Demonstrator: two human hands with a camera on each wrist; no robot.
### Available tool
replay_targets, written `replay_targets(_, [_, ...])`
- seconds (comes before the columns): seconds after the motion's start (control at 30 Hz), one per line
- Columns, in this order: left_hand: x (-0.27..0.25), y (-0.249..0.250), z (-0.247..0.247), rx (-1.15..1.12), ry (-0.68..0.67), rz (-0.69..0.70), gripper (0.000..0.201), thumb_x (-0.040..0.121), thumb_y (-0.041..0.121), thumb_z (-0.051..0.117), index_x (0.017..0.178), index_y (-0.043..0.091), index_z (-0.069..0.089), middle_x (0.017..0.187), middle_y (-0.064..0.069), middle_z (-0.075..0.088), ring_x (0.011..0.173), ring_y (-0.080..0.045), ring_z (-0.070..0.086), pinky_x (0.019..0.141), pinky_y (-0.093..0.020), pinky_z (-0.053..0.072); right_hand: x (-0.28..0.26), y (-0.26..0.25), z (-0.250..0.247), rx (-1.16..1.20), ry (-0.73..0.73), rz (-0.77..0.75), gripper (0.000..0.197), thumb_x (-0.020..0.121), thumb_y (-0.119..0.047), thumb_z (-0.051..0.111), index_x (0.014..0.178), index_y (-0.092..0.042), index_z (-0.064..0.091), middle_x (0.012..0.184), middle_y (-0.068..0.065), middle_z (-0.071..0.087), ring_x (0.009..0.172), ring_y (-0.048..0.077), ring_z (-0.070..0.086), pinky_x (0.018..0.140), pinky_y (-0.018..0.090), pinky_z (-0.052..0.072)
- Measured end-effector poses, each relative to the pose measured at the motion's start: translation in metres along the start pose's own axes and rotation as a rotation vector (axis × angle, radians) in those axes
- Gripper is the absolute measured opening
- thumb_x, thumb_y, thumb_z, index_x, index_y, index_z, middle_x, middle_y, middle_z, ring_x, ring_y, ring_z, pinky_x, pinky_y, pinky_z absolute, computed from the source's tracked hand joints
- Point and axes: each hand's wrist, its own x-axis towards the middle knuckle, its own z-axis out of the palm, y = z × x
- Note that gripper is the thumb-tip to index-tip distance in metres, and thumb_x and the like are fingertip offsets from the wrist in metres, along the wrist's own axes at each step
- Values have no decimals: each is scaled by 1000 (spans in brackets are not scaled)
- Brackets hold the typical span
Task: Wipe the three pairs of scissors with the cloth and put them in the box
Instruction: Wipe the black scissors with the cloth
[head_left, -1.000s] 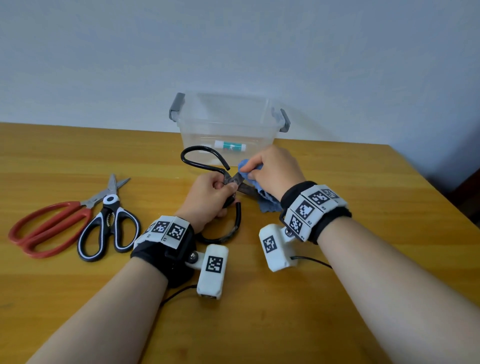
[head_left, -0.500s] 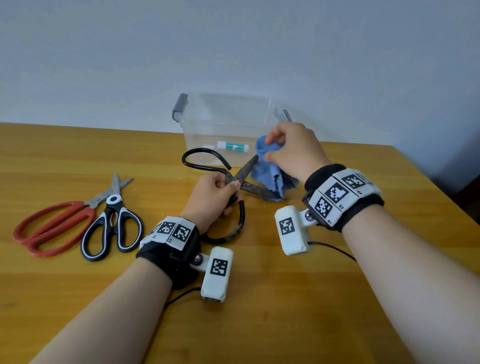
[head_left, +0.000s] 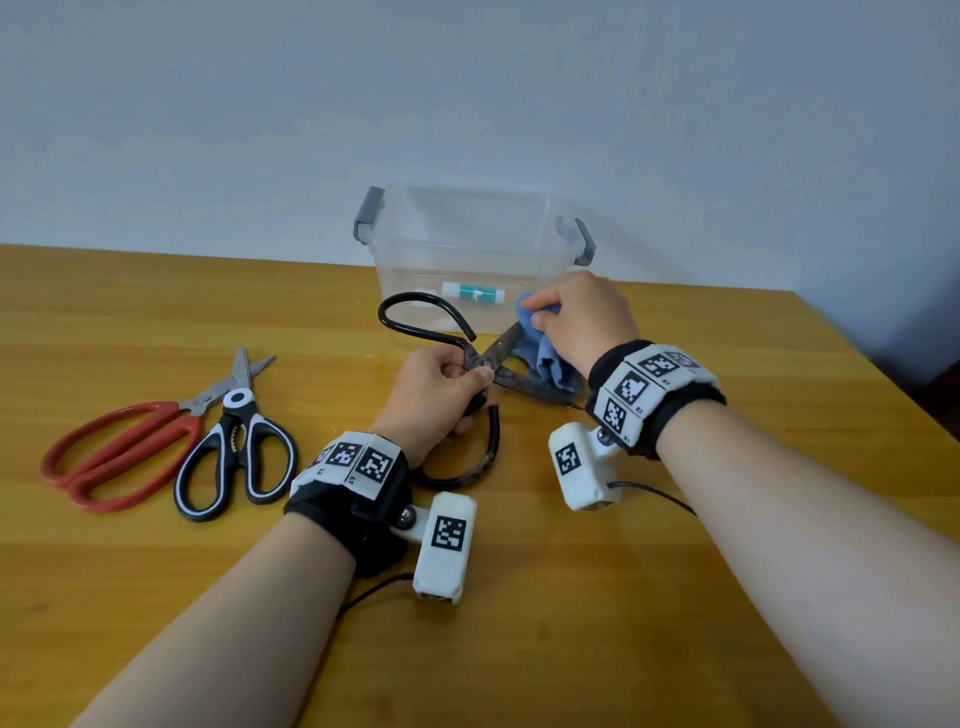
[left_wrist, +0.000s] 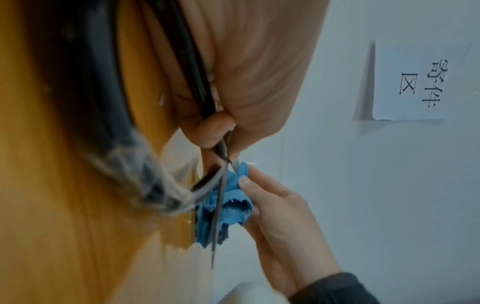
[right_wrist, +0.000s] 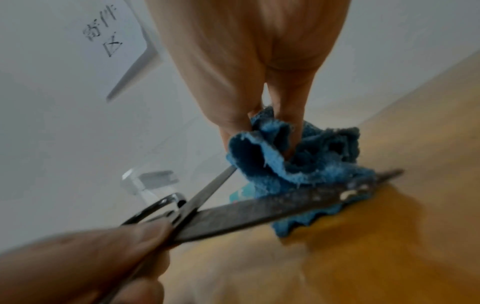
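My left hand grips the black iron scissors at the pivot, their blades spread apart. The big looped handles stick out to the left and toward me. My right hand pinches the blue cloth around the upper blade. The lower blade lies across the cloth, its tip near the tabletop. In the left wrist view the cloth hangs bunched behind the thin blade edge. Red-handled scissors and black-and-white scissors lie at the left. The clear box stands behind my hands.
The wooden table runs to a right edge beside my right forearm. A small white and teal tube lies inside the box. A paper sign with characters hangs on the pale wall.
My right hand came down from in front of the box with the cloth and now pinches it around the upper blade. The left hand kept its hold on the scissors.
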Motion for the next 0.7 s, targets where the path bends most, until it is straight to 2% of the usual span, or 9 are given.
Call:
replay_targets(0.07, [0, 1, 0, -4, 9, 1, 41, 101, 11, 63, 73, 17, 34, 67, -6, 44, 59, -11, 70, 36, -22, 34, 3, -1, -6, 2, 59, 1, 27, 97, -13, 61, 115, -25, 77, 127, -5, 71, 117, 19, 63, 90, 23, 45])
replay_targets(0.17, [-1, 3, 1, 6, 38, -11, 40, 101, 12, 62, 74, 17, 33, 64, -8, 54, 38, -9, 55, 37, -21, 33, -1, -16, -13, 72, 124, -47, 29, 93, -11, 61, 111, -27, 78, 122, -8, 71, 109, 15, 64, 84, 20, 44])
replay_targets(0.23, [-2, 4, 2, -11, 52, -15, 42, 101, 11, 62, 72, 18, 32, 58, -4, 54, 36, -8, 54, 38, -23, 32, -7, -27, -17, 160, 47, -61, 28, 90, -13, 62, 106, -28, 80, 111, -11, 72, 98, 11, 64, 80, 21, 48])
replay_targets(0.3, [-1, 3, 2, -10, 56, -8, 43, 100, 12, 63, 71, 19, 32, 52, 1, 48, 41, -10, 59, 42, -25, 31, -13, -35, -13, 108, -118, -106, 26, 89, -14, 66, 106, -27, 81, 103, -12, 71, 94, 10, 63, 79, 22, 48])
replay_targets(0.33, [-1, 3, 2, -2, 52, -6, 44, 99, 12, 64, 70, 19, 32, 52, 0, 46, 43, -12, 61, 44, -27, 32, -16, -36, -8, 44, -188, -126, 25, 90, -15, 67, 108, -27, 80, 106, -11, 72, 96, 11, 63, 79, 23, 47])
replay_targets(0.4, [-1, 2, 1, 19, 34, 1, 44, 98, 11, 66, 70, 19, 33, 59, -7, 44, 45, -15, 62, 44, -28, 33, -18, -32, 4, -34, -224, -114, 24, 93, -15, 68, 110, -29, 79, 115, -7, 73, 105, 15, 63, 83, 26, 48])
replay_targets(0.43, [-2, 2, 1, 29, 23, 6, 44, 98, 10, 66, 70, 18, 33, 62, -9, 42, 45, -15, 62, 42, -26, 34, -18, -29, 9, -18, -209, -90, 23, 93, -16, 69, 109, -29, 79, 117, -6, 73, 109, 15, 63, 85, 27, 48])
replay_targets(0.57, [-4, 3, 1, 37, 13, 20, 43, 100, 9, 63, 72, 16, 32, 61, -4, 35, 38, -7, 57, 36, -23, 31, -8, -16, 9, 92, -127, -1, 20, 92, -15, 71, 106, -26, 81, 116, -7, 74, 102, 14, 65, 88, 29, 52])
replay_targets(0.7, [-2, 2, -1, 71, 25, 13, 40, 100, 17, 65, 74, 17, 34, 52, 5, 49, 35, -11, 52, 42, -25, 32, 7, -4, -8, -6, 29, 40, 24, 94, -9, 64, 106, -24, 79, 122, -4, 71, 110, 21, 65, 91, 28, 50])
